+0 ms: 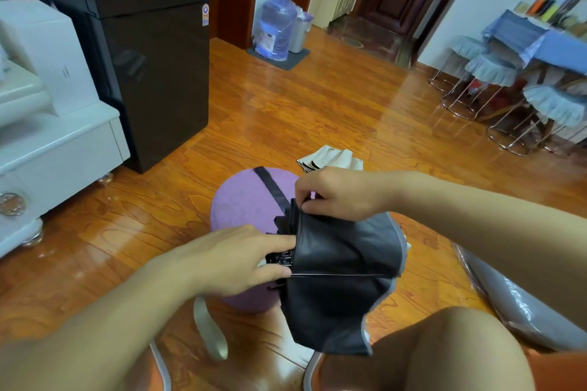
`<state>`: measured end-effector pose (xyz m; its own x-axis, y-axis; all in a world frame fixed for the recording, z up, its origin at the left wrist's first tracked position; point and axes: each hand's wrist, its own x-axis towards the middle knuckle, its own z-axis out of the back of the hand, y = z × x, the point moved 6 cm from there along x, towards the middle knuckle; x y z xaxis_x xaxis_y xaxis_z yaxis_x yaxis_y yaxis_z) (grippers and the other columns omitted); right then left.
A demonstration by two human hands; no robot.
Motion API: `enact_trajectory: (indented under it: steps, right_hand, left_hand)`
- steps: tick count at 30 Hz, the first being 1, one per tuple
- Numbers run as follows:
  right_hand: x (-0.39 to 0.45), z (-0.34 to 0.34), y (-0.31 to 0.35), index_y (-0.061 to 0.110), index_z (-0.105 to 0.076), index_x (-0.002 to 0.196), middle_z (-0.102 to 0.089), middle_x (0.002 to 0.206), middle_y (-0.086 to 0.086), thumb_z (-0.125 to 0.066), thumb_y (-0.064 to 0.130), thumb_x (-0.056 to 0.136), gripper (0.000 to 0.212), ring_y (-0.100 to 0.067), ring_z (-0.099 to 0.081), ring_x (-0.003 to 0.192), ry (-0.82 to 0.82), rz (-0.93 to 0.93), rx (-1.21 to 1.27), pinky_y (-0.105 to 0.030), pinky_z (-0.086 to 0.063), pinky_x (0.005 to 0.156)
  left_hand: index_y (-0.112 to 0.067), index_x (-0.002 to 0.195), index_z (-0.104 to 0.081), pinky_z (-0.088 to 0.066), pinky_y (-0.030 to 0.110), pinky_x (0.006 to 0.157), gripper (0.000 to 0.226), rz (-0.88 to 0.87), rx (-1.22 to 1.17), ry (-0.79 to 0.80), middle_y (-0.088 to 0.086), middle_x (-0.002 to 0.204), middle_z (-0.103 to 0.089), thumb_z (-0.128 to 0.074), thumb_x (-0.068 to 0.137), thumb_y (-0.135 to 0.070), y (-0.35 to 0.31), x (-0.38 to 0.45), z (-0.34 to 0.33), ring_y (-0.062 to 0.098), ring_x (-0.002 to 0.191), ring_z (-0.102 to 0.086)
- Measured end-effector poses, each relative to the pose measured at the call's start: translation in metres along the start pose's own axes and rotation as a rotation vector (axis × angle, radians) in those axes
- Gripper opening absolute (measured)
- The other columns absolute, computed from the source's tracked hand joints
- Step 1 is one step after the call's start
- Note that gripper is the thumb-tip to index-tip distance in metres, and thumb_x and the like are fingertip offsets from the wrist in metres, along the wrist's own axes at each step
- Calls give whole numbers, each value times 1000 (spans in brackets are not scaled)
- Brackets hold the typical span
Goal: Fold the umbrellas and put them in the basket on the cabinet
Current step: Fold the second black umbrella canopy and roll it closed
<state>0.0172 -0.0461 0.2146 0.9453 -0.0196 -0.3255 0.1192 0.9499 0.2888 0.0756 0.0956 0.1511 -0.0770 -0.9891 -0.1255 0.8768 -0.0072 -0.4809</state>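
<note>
A black umbrella (pixel 340 276) with a grey edge lies collapsed over a purple round stool (pixel 244 203), its canopy loose and hanging toward my knee. My left hand (pixel 235 259) grips the bunched rib ends at the canopy's left side. My right hand (pixel 336 194) pinches a fold of black fabric at the top edge. The umbrella's black strap (pixel 271 186) lies across the stool top. A second, beige umbrella (pixel 330 159) lies on the floor behind the stool, partly hidden by my right hand. No basket is visible.
A white cabinet (pixel 60 149) stands at the left with a black fridge (pixel 152 51) beside it. A water jug (pixel 276 25) stands by the doorway. Stools (pixel 489 73) and a blue-covered table (pixel 559 47) are at the right. A grey plastic-wrapped object (pixel 514 305) lies at lower right.
</note>
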Motion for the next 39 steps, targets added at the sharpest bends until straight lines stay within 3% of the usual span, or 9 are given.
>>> enact_trajectory:
  steps: [4, 7, 11, 15, 18, 23, 26, 33, 39]
  right_hand:
    - [-3, -6, -13, 22, -65, 97, -63, 89, 17, -61, 14, 99, 9, 6, -55, 79, 84, -76, 143, -11, -39, 73]
    - [-3, -6, -17, 22, -70, 97, -66, 87, 17, -67, 13, 96, 10, 6, -56, 79, 107, -84, 186, -11, -40, 74]
    - [-5, 1, -21, 25, -68, 110, -67, 90, 10, -76, 18, 90, 22, 8, -57, 73, 12, -134, 252, -10, -43, 71]
    - [-35, 12, -50, 31, -64, 123, -74, 100, 10, -79, 39, 86, 40, -2, -65, 88, 5, -274, 323, -21, -50, 83]
    - [-62, 2, -70, 30, -72, 101, -74, 91, 11, -77, 29, 89, 14, 1, -64, 82, 63, -362, 293, -22, -49, 81]
    - [-88, 16, -72, 21, -67, 87, -65, 81, 1, -63, 30, 99, 16, -4, -52, 72, -299, -365, 302, -27, -43, 69]
    - [-95, 25, -63, 29, -59, 80, -60, 74, 9, -62, 30, 100, 20, -6, -50, 67, -444, -302, 192, -24, -39, 62]
    - [-76, 7, -84, 20, -70, 98, -66, 87, 7, -58, 36, 101, 20, -19, -59, 85, -218, -442, -17, -33, -44, 75]
    - [-31, 3, -35, 22, -70, 105, -71, 99, 10, -65, 43, 96, 24, -4, -64, 92, -82, -320, 237, -22, -51, 80]
  left_hand:
    - [-49, 151, -10, -27, 38, 64, 64, 31, 66, -61, -3, 65, -42, -48, 100, -60, 0, -2, -2, 24, 71, -48]
    - [-68, 147, 12, -36, 38, 68, 71, -48, 68, -68, -5, 74, -48, -42, 103, -58, -6, -3, -3, 20, 75, -50]
    - [-81, 139, 0, -48, 41, 81, 56, -113, 46, -26, -5, 87, -53, -38, 104, -58, -2, 0, -8, 21, 89, -57]
    - [-81, 139, -1, -50, 41, 83, 57, -116, 56, -57, -8, 91, -58, -39, 104, -58, 6, -2, -6, 19, 93, -60]
    - [-78, 141, 3, -50, 40, 84, 58, -121, 78, -81, -11, 96, -61, -37, 104, -59, 11, -5, -5, 16, 95, -59]
    - [-75, 144, 3, -50, 35, 79, 60, -90, 59, -128, -16, 81, -54, -38, 104, -59, 11, -4, -2, 10, 84, -56]
    - [-77, 142, 6, -52, 35, 78, 63, -67, 31, -149, -13, 81, -59, -40, 103, -57, 16, -2, 1, 9, 81, -57]
    - [-78, 138, 15, -52, 37, 79, 63, -65, 139, -201, -14, 90, -58, -34, 104, -57, 14, 0, 4, 12, 92, -59]
    - [-77, 139, 16, -53, 39, 77, 62, -72, 232, -179, -11, 100, -61, -32, 104, -59, 16, 5, -3, 17, 97, -62]
